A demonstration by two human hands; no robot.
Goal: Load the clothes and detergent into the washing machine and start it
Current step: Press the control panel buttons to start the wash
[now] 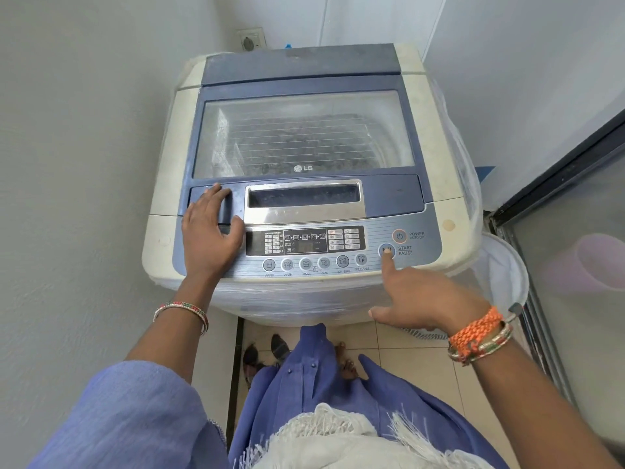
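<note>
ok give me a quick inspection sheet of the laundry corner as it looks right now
surface: washing machine top, lid closed, dusty glass.
job's things: dark clothes dimly visible through the lid; detergent not seen; start/pause button under a fingertip; display looks unlit.
clutter: white mesh basket beside the machine; sandals on the floor tiles.
grips: left hand rests flat on the panel's left part; right hand points, index finger on start/pause.
cables: nothing seen; wall socket behind the machine.
surroundings: white walls, glass door on the right.
</note>
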